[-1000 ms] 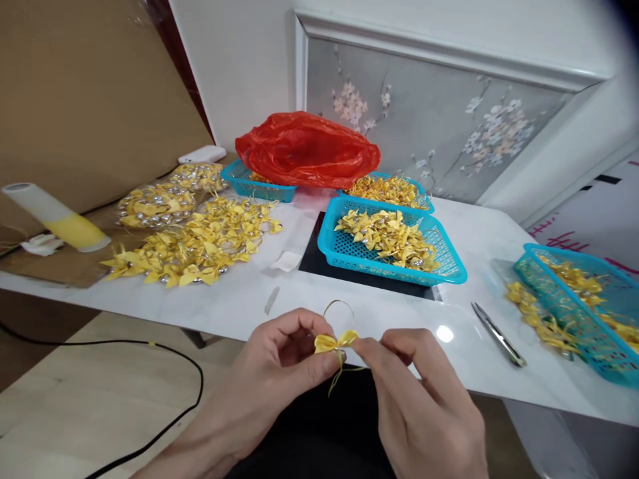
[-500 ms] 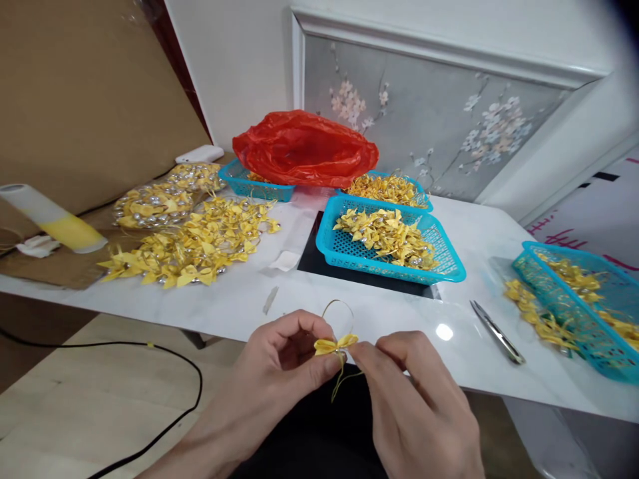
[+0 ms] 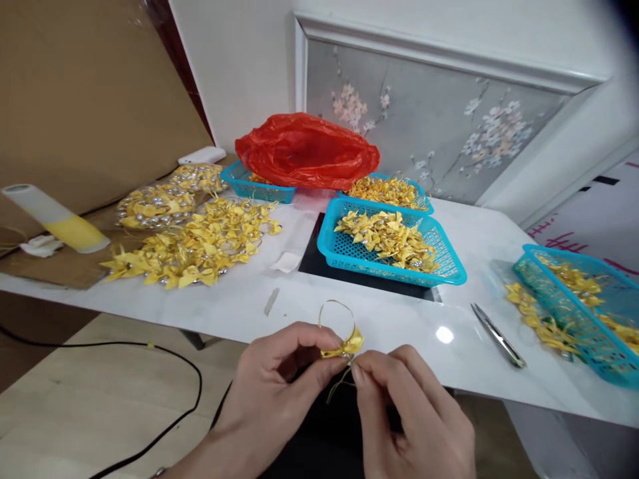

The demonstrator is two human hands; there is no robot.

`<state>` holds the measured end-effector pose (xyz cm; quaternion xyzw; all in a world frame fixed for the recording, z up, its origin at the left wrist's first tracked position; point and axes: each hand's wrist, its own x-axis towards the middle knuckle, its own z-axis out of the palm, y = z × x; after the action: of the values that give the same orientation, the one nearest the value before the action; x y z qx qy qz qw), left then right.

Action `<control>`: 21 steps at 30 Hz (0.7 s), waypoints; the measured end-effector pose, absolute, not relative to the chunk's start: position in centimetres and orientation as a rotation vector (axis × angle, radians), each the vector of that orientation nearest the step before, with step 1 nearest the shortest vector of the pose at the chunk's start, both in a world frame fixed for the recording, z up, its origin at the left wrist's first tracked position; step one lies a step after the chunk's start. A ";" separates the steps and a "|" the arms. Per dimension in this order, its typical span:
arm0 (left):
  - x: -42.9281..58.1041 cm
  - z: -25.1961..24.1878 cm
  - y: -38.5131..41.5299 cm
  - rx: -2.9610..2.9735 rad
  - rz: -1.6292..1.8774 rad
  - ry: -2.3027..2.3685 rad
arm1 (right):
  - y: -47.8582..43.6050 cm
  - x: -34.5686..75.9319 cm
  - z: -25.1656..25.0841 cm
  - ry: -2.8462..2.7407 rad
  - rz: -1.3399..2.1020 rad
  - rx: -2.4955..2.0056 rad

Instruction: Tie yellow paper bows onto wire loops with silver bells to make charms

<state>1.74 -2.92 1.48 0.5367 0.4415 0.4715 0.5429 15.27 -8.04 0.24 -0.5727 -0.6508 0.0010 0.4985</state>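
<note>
My left hand (image 3: 287, 379) pinches a yellow ribbon bow (image 3: 351, 342) between thumb and forefinger, just over the table's front edge. A thin golden cord loop (image 3: 337, 303) rises above the bow, and loose cord ends (image 3: 335, 389) hang below it. Close on the right, my right hand (image 3: 407, 399) has thumb and forefinger pressed together by the cord under the bow; it appears to hold a cord end, though the fingertips partly cover it. A small silvery bead shows at the bow's middle.
Yellow bows with beads lie piled (image 3: 190, 246) at left. A blue basket (image 3: 329, 256) of bows stands mid-table, another basket (image 3: 564, 313) at right. A metal snipper or knife (image 3: 498, 336) lies between. Behind are a red plastic bag (image 3: 304, 150) and a yellow-white roll (image 3: 60, 219).
The bow has turned in my left fingers, with one wing now tilted up. My right hand has moved from the bow's right wing down to the cord below it.
</note>
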 end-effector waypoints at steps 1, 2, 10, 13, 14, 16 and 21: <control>1.8 1.5 -3.0 1.269 1.126 1.054 | -8.1 15.2 0.2 -1.567 0.017 -1.381; 1.8 1.5 -3.0 1.265 1.130 1.056 | -8.1 15.1 0.2 -1.555 0.036 -1.374; 1.7 1.3 -3.1 1.277 1.123 1.034 | -7.9 14.4 0.5 -1.435 0.166 -1.362; 1.6 1.1 -3.2 1.231 1.071 1.007 | -7.9 14.1 0.4 -1.312 0.302 -1.451; 1.6 1.0 -3.1 1.205 1.054 0.994 | -7.9 14.1 0.3 -1.256 0.380 -1.484; 1.5 1.0 -3.1 1.161 1.017 0.977 | -7.9 14.2 0.3 -1.160 0.563 -1.526; 0.7 0.8 -2.8 1.187 0.946 0.954 | -7.9 16.1 0.4 -1.072 0.934 -1.408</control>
<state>0.70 -2.81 0.82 0.5170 0.4157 0.4121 0.6246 16.10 -7.93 0.39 -0.5923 -0.4510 0.3928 0.5399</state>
